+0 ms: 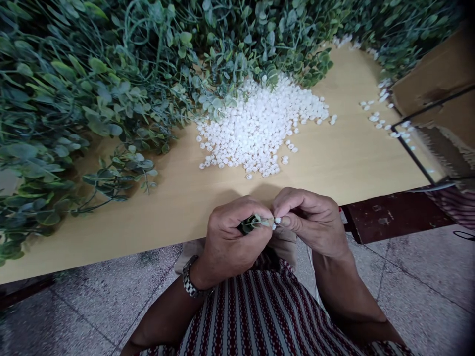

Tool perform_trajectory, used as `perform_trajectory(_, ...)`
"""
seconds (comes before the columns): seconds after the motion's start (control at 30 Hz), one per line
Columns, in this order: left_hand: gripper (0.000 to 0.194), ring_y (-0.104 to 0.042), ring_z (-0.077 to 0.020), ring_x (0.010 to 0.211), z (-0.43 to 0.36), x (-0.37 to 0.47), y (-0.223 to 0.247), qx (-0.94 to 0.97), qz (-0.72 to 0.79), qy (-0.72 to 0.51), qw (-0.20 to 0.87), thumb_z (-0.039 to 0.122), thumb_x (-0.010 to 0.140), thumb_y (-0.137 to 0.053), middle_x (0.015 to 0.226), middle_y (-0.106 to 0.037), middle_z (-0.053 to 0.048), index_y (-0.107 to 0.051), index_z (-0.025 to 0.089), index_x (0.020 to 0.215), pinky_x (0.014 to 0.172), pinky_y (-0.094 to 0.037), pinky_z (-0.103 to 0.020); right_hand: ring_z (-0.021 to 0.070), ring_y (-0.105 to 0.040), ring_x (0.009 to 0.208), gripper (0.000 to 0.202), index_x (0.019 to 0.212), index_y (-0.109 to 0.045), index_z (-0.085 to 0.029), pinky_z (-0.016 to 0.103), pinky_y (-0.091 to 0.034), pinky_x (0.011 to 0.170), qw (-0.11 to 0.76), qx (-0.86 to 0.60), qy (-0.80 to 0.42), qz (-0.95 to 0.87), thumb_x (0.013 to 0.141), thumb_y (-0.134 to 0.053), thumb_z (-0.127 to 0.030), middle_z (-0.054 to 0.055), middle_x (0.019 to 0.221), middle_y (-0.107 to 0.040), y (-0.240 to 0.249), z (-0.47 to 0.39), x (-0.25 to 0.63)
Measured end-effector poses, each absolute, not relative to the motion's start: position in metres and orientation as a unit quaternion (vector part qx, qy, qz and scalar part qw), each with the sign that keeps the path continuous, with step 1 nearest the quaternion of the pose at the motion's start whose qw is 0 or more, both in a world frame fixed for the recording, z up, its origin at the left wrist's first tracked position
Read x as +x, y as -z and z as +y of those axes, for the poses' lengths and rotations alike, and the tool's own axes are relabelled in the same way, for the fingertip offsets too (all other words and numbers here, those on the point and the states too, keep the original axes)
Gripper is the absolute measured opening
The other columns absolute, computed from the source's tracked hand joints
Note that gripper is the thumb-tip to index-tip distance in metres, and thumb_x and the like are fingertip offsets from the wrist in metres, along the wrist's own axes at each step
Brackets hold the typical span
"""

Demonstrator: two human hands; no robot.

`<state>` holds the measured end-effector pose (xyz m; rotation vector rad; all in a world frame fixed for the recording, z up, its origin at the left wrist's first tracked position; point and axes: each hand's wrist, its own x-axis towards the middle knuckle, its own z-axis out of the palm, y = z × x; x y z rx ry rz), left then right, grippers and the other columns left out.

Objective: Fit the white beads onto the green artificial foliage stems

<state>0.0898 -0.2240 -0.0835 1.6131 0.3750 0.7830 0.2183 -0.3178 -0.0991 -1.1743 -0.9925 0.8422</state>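
Observation:
Near the table's front edge, my left hand (239,237) is closed around an artificial leaf sprig (256,222), whose tip pokes out between thumb and forefinger toward the right. My right hand (313,217) pinches a small white bead (277,220) at that tip, thumb and forefinger together. A second white piece shows just below it, at the left fingertips. Whether the beads are fixed on the sprig I cannot tell. Beyond both hands lies a heap of small white beads (252,128) on the table (174,198).
Artificial greenery (111,74) covers the table's back and left side, with one branch (107,183) reaching toward the front. Loose white beads (376,118) lie scattered at the right, beside a torn cardboard box (438,74). A dark red stool or bench (393,215) stands below the right edge.

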Motion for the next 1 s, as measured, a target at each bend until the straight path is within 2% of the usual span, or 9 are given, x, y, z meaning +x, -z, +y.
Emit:
perform_trajectory(0.3,0.014,-0.049,-0.0069,0.051,-0.224,0.089,0.088,0.720,0.145,-0.333,0.592,0.003,0.073,-0.057,0.057,-0.057,0.000,-0.061,0.012,0.063,0.050,-0.041,-0.019,0.0063,-0.058,0.063,0.011,0.081,-0.068,-0.016,0.019,-0.048,0.057,0.594,-0.495,-0.428,-0.468,0.075,-0.066,-0.007,-0.001,0.070,-0.062,0.092,-0.314,0.232)
perform_trajectory(0.6,0.013,-0.051,-0.0078,0.052,-0.225,0.090,0.089,0.767,0.124,-0.314,0.545,0.004,0.075,-0.057,0.056,-0.060,-0.002,-0.062,0.011,0.064,0.050,-0.042,-0.020,0.0047,-0.061,0.058,0.003,0.075,-0.066,-0.011,0.015,-0.051,0.056,0.477,-0.495,-0.534,-0.492,0.075,-0.067,-0.009,0.000,0.067,-0.066,0.076,-0.305,0.254)
perform_trajectory(0.77,0.013,-0.051,-0.0086,0.051,-0.224,0.090,0.089,0.784,0.122,-0.296,0.532,0.006,0.076,-0.056,0.057,-0.061,-0.002,-0.062,0.011,0.066,0.050,-0.042,-0.021,0.0041,-0.057,0.053,0.003,0.073,-0.064,-0.013,0.014,-0.047,0.050,0.414,-0.500,-0.533,-0.542,0.076,-0.065,-0.012,-0.001,0.063,-0.065,0.072,-0.301,0.261)
perform_trajectory(0.87,0.013,-0.050,-0.0087,0.051,-0.225,0.090,0.089,0.785,0.132,-0.287,0.533,0.008,0.077,-0.055,0.057,-0.061,-0.002,-0.062,0.013,0.066,0.050,-0.042,-0.021,0.0050,-0.058,0.055,0.004,0.074,-0.063,-0.013,0.015,-0.048,0.051,0.414,-0.504,-0.511,-0.559,0.078,-0.063,-0.013,-0.001,0.064,-0.064,0.073,-0.301,0.260)
perform_trajectory(1.0,0.012,-0.051,-0.0089,0.050,-0.227,0.091,0.090,0.770,0.156,-0.298,0.542,0.007,0.075,-0.057,0.057,-0.061,-0.002,-0.062,0.012,0.066,0.049,-0.042,-0.021,0.0062,-0.058,0.058,0.005,0.075,-0.061,-0.013,0.018,-0.049,0.053,0.458,-0.512,-0.481,-0.545,0.078,-0.062,-0.010,-0.001,0.065,-0.063,0.077,-0.305,0.254)
